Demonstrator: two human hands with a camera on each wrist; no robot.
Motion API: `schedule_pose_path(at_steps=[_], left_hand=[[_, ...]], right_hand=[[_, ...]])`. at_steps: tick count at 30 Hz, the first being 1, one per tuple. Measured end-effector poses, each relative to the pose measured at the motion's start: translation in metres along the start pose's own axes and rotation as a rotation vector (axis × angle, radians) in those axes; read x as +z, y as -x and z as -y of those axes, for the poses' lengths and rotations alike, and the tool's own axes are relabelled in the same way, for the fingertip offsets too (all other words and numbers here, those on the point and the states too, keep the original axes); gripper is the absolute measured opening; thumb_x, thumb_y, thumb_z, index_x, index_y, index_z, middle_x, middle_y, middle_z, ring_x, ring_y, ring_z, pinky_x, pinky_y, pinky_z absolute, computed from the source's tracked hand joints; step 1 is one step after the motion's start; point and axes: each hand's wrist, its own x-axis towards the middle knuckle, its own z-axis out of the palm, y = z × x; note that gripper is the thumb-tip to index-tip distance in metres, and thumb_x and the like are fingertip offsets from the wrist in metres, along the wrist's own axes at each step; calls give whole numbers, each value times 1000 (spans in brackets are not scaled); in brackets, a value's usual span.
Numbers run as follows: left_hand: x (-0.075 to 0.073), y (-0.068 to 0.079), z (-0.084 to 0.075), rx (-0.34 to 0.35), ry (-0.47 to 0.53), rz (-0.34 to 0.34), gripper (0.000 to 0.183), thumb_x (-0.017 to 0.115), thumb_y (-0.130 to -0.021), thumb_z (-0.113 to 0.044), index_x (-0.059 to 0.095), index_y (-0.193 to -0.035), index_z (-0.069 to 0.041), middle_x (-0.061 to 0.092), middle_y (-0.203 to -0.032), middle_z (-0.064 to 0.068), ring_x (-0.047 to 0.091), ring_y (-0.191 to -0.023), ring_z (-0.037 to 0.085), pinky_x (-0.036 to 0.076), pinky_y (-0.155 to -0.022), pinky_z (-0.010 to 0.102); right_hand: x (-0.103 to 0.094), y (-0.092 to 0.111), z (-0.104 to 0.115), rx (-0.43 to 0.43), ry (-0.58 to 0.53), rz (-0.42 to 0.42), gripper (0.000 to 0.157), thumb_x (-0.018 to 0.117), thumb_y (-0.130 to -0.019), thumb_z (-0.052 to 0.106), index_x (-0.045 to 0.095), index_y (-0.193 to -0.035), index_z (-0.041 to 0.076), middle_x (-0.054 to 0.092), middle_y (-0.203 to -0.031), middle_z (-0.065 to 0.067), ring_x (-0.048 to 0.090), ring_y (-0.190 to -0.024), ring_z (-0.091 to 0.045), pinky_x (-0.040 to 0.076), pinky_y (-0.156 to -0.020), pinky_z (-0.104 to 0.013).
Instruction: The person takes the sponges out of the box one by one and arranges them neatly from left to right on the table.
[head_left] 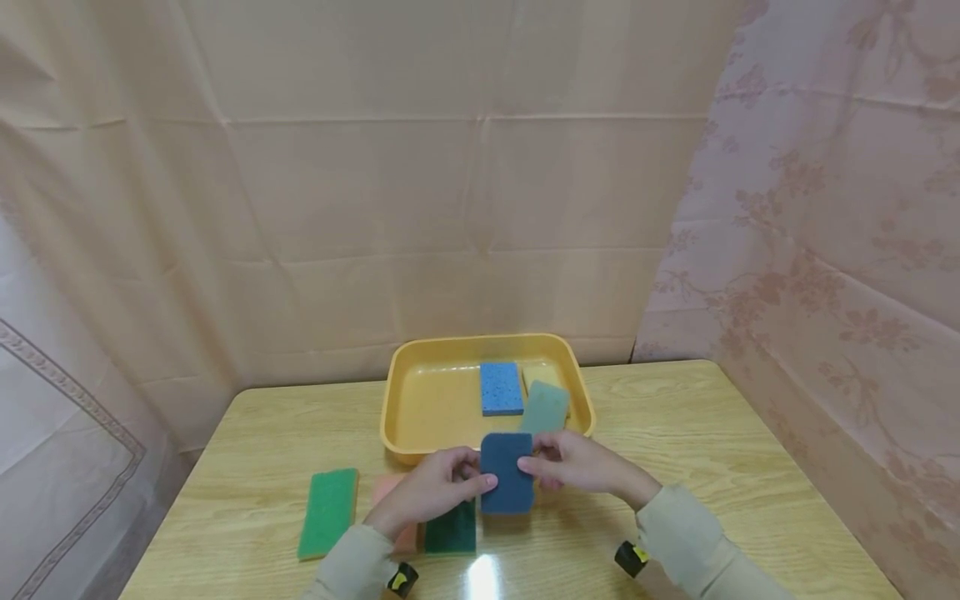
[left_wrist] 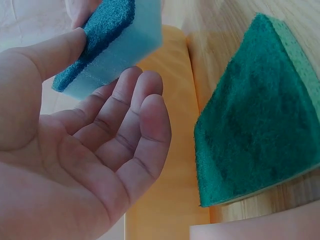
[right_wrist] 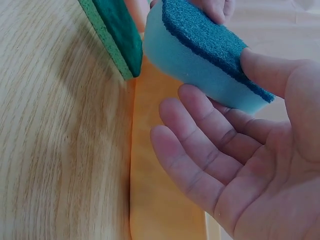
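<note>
Both hands hold one blue scouring sponge (head_left: 507, 473) up in front of the yellow tray, its dark scouring side facing up and its pale blue foam (right_wrist: 185, 60) beneath. My left hand (head_left: 435, 490) pinches its left edge, thumb on the scouring face and fingers under the foam. On the opposite edge my right hand (head_left: 581, 462) pinches it the same way. A dark green scouring sponge (left_wrist: 260, 115) lies on the table below the left hand. Beside it a pink sponge (head_left: 406, 537) is partly hidden by the left hand and wrist.
A yellow tray (head_left: 431, 400) stands at the table's back edge. Inside are a bright blue sponge (head_left: 501, 387), a pale green sponge (head_left: 545, 406) and a yellowish one (head_left: 538, 372). A green sponge (head_left: 327, 512) lies at the left on the wooden table (head_left: 720, 467). Curtains hang behind.
</note>
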Motion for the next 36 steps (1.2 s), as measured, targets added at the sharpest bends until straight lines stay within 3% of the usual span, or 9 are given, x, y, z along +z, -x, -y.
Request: schedule_pose_path(at_steps=[7,14,24,36], left_hand=[[1,1,4,10,6,22,34,70,-97,-39,68,-117,-12,69,-93,-1,62,-83,17,49,-71,30],[4,1,8,-18,-24,17,34,69,-97,-42,68,-112,-12,69,-90,-2,63,-81,16,50,-70,31],[7,2,13,-75,-20,15,40,70,-94,-47,68,-112,-11,69,-90,-1,63,-83,17,50,-73,33],[15,5,21,-72,31,5,40,71,-95,-42,66,-114,-7,69,-91,1,65,-84,19,51,-72,33]], right_hand=[[2,-1,-4,6,24,-3,31,61,-103,35,64,-89,8,67,-75,-8,64,-69,-27,50,-58,-28],[4,-1,-4,18,-20,1,29,61,-103,32,65,-95,6,69,-82,-13,66,-77,-35,57,-68,-45],[7,1,-4,45,4,18,30,60,-104,33,66,-92,7,65,-75,-7,60,-68,-21,48,-58,-27],[13,-1,-16,41,-10,26,27,62,-103,33,66,-94,8,67,-79,-9,62,-70,-21,50,-60,-27]])
